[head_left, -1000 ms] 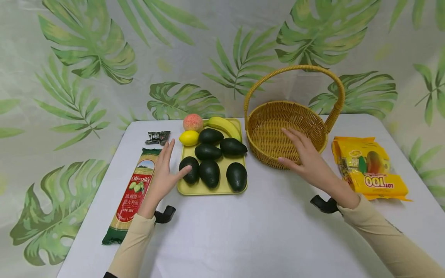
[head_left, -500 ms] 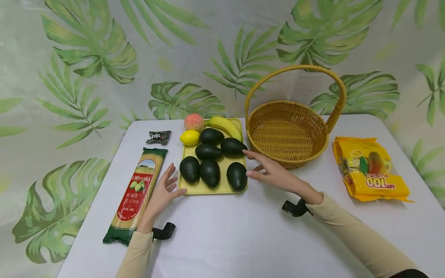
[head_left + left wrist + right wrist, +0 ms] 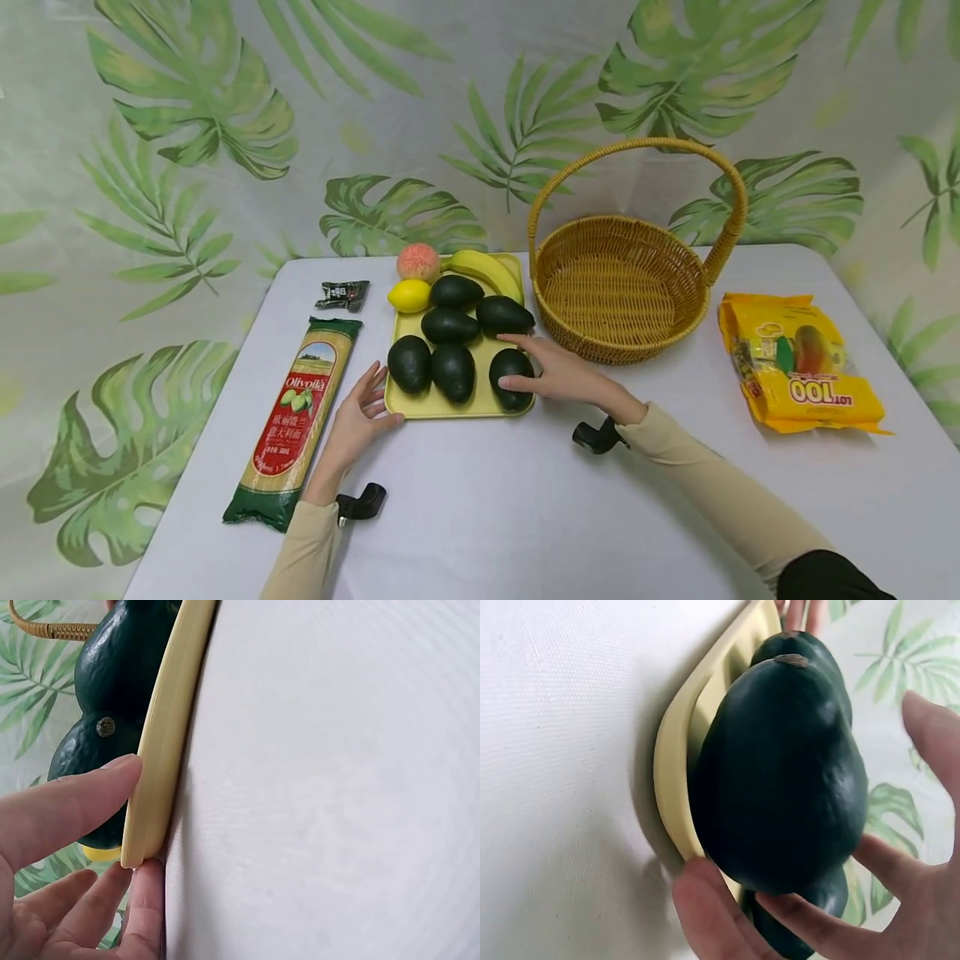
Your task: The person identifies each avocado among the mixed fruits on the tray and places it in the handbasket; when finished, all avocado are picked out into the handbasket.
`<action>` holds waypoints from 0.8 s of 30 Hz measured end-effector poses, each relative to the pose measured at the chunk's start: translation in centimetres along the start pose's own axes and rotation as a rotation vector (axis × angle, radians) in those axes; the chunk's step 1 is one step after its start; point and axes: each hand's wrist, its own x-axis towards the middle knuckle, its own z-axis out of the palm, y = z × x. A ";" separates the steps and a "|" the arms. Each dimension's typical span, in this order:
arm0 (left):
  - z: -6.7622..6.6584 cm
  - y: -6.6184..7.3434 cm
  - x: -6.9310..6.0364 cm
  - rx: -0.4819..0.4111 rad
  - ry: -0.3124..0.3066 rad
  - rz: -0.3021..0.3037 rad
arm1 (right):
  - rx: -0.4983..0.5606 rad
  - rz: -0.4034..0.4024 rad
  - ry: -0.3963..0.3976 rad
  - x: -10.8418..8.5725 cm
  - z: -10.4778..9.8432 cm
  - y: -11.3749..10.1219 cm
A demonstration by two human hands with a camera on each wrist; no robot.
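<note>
A yellow tray holds several dark green avocados, a banana, a lemon and a peach. At its front left corner the left hand grips the edge, thumb on the rim and fingers against the outer side. The right hand is around the front right avocado with its fingers spread, thumb over the fruit in the head view. That avocado rests in the tray; whether every finger touches it I cannot tell.
A wicker basket with a tall handle stands right of the tray, nothing inside. Farther right lies a yellow candy bag. Left of the tray are a spaghetti pack and a small dark wrapped item.
The right hand has moved left and forward from over the basket to the front right avocado. The left hand has come down from beside the tray onto its corner.
</note>
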 end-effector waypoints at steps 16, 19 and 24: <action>0.0 -0.1 -0.1 0.037 0.016 -0.020 | 0.271 0.006 -0.032 0.0 -0.4 0.2; 0.0 -0.1 -0.1 0.042 0.016 -0.014 | 0.372 -0.009 -0.063 -0.3 -1.6 -0.1; 0.0 -0.1 0.0 0.029 0.009 -0.020 | 0.448 -0.025 -0.074 -0.8 -4.2 -0.3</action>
